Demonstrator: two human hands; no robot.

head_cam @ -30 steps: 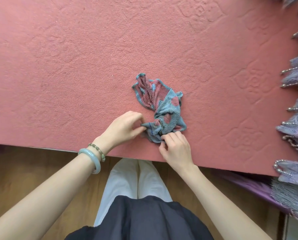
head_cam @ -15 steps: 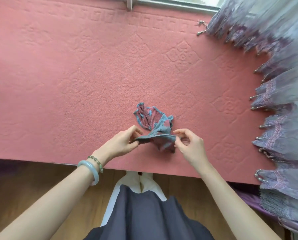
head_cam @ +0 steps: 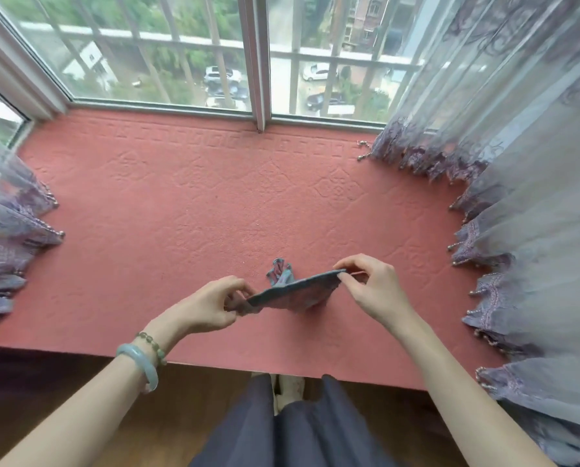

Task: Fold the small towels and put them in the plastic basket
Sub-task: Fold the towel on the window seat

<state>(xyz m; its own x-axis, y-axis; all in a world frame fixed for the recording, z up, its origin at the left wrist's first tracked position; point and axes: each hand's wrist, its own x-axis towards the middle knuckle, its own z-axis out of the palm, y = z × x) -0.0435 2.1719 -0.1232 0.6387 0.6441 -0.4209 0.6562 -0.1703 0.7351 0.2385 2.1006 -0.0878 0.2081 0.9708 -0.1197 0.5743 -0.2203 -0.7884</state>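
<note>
A small blue and red patterned towel is stretched between my two hands just above the red mat near its front edge. My left hand pinches the towel's left corner. My right hand pinches its right corner, held slightly higher. A bunched part of the towel sticks up behind the stretched edge. No plastic basket is in view.
The red embossed mat covers a bay window ledge. Sheer purple curtains with beaded fringe hang at the right and the left. Window glass and bars stand behind the mat. Wooden floor lies below the ledge's front edge.
Both hands have lifted the crumpled towel off the mat and pulled it apart, so one edge is now taut. The camera has tilted up, bringing the window into view.
</note>
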